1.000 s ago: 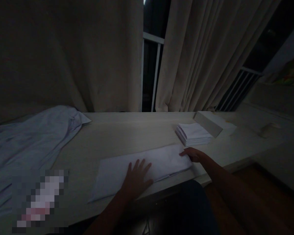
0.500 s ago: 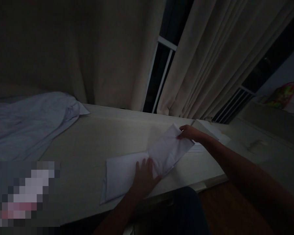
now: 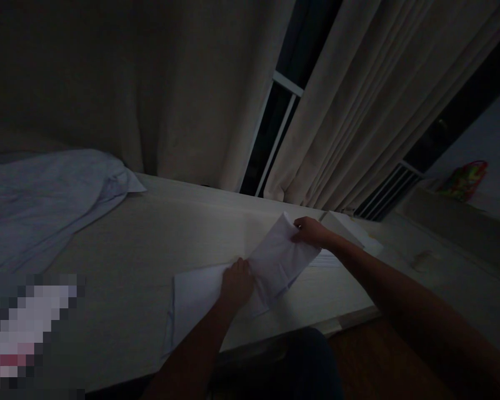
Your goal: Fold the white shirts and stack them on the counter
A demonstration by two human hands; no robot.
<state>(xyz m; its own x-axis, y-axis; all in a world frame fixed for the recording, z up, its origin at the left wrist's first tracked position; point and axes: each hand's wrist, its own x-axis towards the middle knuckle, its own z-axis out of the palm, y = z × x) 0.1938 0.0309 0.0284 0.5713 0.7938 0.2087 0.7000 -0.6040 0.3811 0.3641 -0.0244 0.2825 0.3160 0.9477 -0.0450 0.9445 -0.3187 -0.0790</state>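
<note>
A folded white cloth [image 3: 195,294] lies near the front edge of the pale surface, its right part lifted at a slant. My right hand [image 3: 310,231] grips the raised upper right edge, fingers closed on the fabric. On the middle of the cloth, at the bend, rests my left hand [image 3: 237,282]; its fingers are drawn together, and whether they pinch any fabric is hidden.
The pale surface [image 3: 170,222] runs along beige curtains [image 3: 337,111]. A large rumpled light cloth [image 3: 45,194] lies at the left. White boxes or papers [image 3: 344,228] sit behind my right hand. A colourful bag [image 3: 466,180] is at the far right.
My left hand's fingers, spread flat before, are now drawn together nearer the bend. My right hand still holds the raised edge, shifted slightly left in view. The camera view has moved a little.
</note>
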